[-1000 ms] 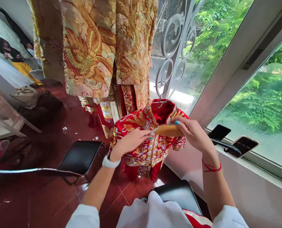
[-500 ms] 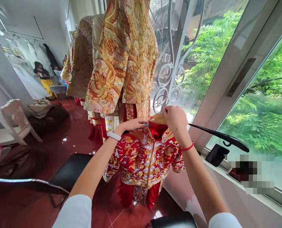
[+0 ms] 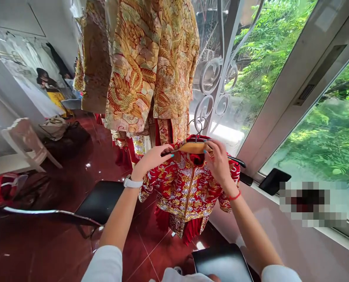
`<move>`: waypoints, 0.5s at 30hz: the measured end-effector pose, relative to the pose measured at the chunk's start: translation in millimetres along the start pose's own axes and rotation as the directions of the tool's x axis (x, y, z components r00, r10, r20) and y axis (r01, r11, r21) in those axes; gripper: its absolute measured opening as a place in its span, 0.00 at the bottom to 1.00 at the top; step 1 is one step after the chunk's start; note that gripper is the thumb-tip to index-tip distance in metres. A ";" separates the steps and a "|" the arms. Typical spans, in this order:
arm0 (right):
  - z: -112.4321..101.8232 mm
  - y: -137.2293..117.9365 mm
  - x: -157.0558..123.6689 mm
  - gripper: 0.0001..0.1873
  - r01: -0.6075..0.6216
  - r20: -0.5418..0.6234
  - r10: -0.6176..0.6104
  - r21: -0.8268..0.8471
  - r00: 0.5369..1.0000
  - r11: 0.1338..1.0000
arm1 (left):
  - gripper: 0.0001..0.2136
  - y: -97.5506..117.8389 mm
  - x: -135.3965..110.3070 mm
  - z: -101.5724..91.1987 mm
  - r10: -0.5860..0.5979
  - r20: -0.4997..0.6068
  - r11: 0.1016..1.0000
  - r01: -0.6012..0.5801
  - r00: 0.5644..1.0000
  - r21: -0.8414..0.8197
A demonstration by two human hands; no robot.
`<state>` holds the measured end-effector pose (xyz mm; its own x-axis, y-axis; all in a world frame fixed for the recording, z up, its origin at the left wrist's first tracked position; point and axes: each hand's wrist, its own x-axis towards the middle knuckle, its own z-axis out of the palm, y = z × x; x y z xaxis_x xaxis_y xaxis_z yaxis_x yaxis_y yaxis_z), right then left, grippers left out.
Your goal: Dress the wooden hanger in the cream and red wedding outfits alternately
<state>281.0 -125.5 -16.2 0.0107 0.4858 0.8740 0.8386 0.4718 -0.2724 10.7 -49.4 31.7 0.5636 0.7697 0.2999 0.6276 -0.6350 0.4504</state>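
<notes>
A red jacket (image 3: 189,192) with gold and silver embroidery hangs in front of me, its collar toward me. A tan wooden hanger (image 3: 193,147) shows at the neck, below metal hooks (image 3: 200,126). At the left shoulder, my left hand (image 3: 151,161) is closed, thumb and fingers pinching a thin dark piece that looks like an end of a black hanger. My right hand (image 3: 220,158) has its thumb and fingertips around the right edge of the wooden hanger, beside the collar. Past the right shoulder juts the black hanger's tip (image 3: 237,161).
Gold embroidered garments (image 3: 133,78) hang just behind. Window frames (image 3: 303,78) rise on the right, with a phone-like black object (image 3: 274,181) on the sill (image 3: 265,197). Black seats (image 3: 104,201) stand near me. Far left are a white chair (image 3: 24,137) and a person (image 3: 49,88).
The long black hanger has moved inward from the far right; only its tip now sticks out at the shoulder. My right hand has turned and lowered beside the collar. The view has shifted slightly.
</notes>
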 end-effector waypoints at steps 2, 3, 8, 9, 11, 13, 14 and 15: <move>-6.7 4.2 -58.5 0.15 -0.042 -0.318 0.012 -0.087 0.948 0.995 | 0.17 -6.0 -13.1 0.8 -0.008 -0.173 0.996 0.023 0.985 0.083; -7.6 6.2 -88.0 0.16 -0.091 -0.371 0.041 -0.118 0.928 0.989 | 0.18 -10.8 -21.9 8.6 -0.010 -0.309 0.990 0.052 0.951 0.130; 14.4 23.7 -151.7 0.24 -0.139 0.238 0.289 -0.498 0.927 0.856 | 0.18 -37.0 -59.2 119.1 -0.020 -0.597 0.985 0.117 0.802 0.124; 20.6 29.0 -145.7 0.26 -0.166 0.302 0.382 -0.553 0.874 0.817 | 0.18 -42.1 -61.0 144.3 -0.014 -0.465 0.987 0.087 0.885 0.135; 29.1 41.4 -129.1 0.29 -0.186 0.365 0.463 -0.587 0.808 0.788 | 0.20 -53.2 -60.5 183.3 -0.071 -0.308 0.978 0.126 0.949 0.164; 30.9 55.0 -121.0 0.31 -0.184 0.387 0.461 -0.573 0.798 0.799 | 0.22 -65.7 -60.0 204.7 -0.117 -0.248 0.964 0.170 0.962 0.204; 30.0 61.6 -122.2 0.31 -0.200 0.371 0.468 -0.573 0.802 0.795 | 0.23 -72.1 -61.7 210.5 -0.129 -0.248 0.958 0.186 0.960 0.219; 28.7 67.6 -126.4 0.31 -0.232 0.338 0.491 -0.581 0.803 0.780 | 0.24 -78.4 -64.8 214.4 -0.139 -0.249 0.953 0.197 0.959 0.229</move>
<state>320.7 -134.0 -156.6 0.2360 0.8703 0.4324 0.9682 -0.1725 -0.1813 40.1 -63.6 -203.3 0.3196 0.8422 0.4342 0.8323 -0.4685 0.2962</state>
